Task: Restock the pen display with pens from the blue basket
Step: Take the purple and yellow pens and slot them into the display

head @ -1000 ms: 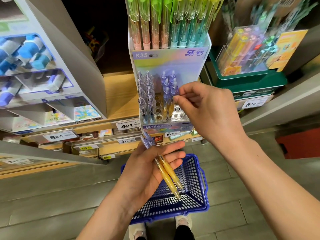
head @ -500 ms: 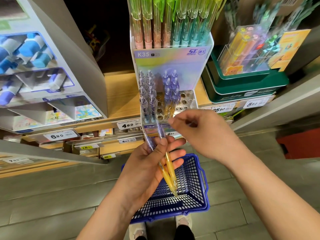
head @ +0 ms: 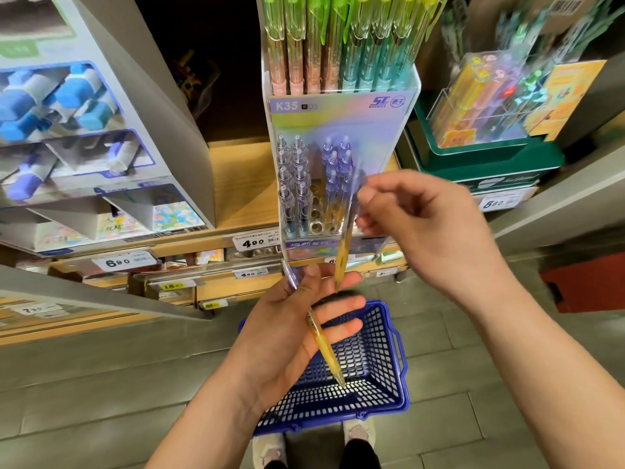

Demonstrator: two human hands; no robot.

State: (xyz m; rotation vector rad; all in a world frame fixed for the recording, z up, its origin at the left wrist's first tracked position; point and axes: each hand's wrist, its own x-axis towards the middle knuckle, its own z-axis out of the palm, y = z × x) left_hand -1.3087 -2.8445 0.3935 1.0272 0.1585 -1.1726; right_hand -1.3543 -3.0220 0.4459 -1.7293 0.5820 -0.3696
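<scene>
One pen [head: 344,248] now in right hand [head: 429,228], off left hand [head: 291,333]

One pen [head: 343,252] now in right grip [head: 429,228]

Right hand [head: 422,231] and its pen [head: 345,245] are motion-blurred; green pens' [head: 338,38] tops cropped.

Grey tiled floor [head: 101,401] lies below wooden shelves [head: 236,184] bearing price tags [head: 252,243].
</scene>
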